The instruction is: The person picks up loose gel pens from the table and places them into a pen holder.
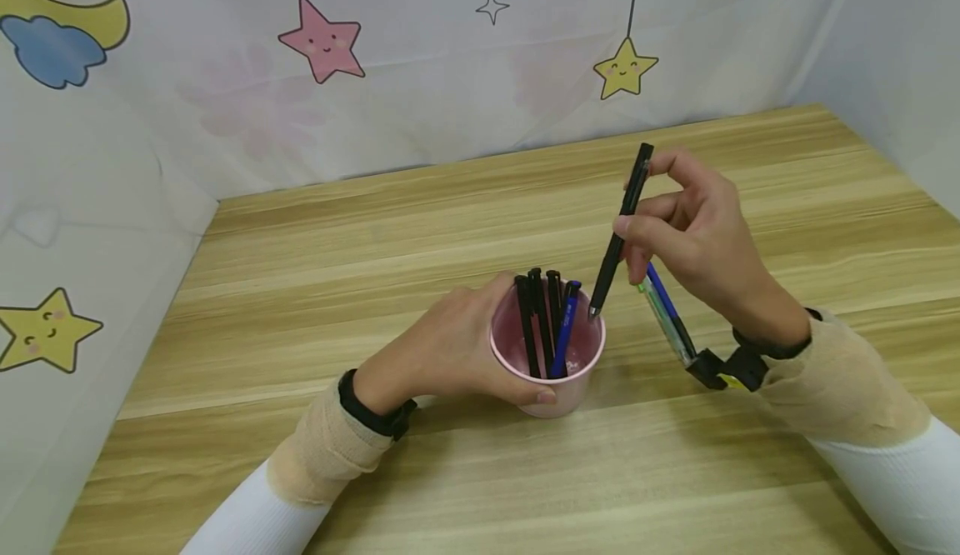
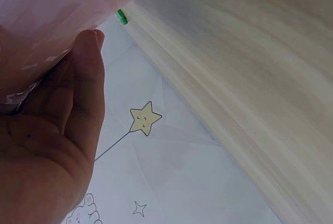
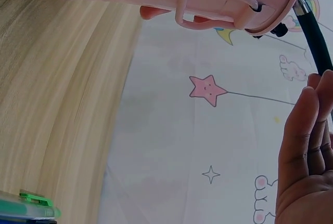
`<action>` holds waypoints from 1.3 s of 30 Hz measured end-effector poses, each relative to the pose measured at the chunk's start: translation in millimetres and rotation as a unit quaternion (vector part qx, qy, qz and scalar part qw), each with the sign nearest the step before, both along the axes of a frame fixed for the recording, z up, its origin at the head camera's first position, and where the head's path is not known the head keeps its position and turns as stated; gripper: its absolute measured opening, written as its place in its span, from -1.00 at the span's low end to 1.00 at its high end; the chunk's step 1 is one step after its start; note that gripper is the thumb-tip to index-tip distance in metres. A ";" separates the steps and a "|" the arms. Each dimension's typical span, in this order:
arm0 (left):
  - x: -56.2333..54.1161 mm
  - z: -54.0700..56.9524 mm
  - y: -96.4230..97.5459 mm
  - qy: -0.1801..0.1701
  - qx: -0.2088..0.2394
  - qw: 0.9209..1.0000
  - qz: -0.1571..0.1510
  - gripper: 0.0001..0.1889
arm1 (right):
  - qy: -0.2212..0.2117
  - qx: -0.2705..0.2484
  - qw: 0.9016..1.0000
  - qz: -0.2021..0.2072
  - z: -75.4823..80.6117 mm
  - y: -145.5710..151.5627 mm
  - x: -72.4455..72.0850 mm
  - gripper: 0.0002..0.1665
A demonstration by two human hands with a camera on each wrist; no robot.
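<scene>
My left hand grips a pink cup from its left side, with the thumb along the near wall. Several black pens and one blue pen lean upright inside the cup. My right hand pinches another black pen between thumb and fingers, tilted with its metal tip down at the cup's right rim. In the right wrist view, the cup's looped handle shows, and the held pen's tip overlaps the rim. The left wrist view has the left fingers against the cup wall.
On the wooden table, right of the cup and beneath the right wrist, lie a clear pen with green parts and a blue pen. A pale cloth backdrop printed with stars borders the table's back and sides.
</scene>
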State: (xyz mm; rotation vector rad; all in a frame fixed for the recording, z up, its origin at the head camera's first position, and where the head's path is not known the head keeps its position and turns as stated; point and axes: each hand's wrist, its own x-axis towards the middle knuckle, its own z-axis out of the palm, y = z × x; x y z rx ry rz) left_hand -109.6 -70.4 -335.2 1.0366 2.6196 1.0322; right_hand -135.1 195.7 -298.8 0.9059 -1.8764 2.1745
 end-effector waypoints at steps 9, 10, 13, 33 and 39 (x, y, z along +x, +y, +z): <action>-0.8 -0.1 0.0 -0.005 0.004 1.000 -0.008 -0.14 | 0.032 0.050 0.997 0.039 -1.6 -0.1 0.5 -0.71; -0.9 -0.2 -0.2 -0.005 0.003 1.000 -0.008 -0.14 | 0.035 0.057 0.997 0.041 -1.5 -0.1 0.5 -0.71; -1.0 -0.1 -0.1 -0.002 0.002 1.000 -0.006 -0.15 | 0.038 0.085 0.995 0.041 -1.5 -0.3 1.0 -0.73; -0.3 -0.2 -0.4 -0.005 0.007 1.000 -0.008 -0.11 | 0.046 0.234 0.970 0.047 -6.3 -0.7 -0.2 -0.82; -0.1 -0.5 0.1 -0.004 0.005 1.000 -0.004 -0.09 | 0.050 0.237 0.969 0.041 -7.5 -1.5 -1.6 -0.84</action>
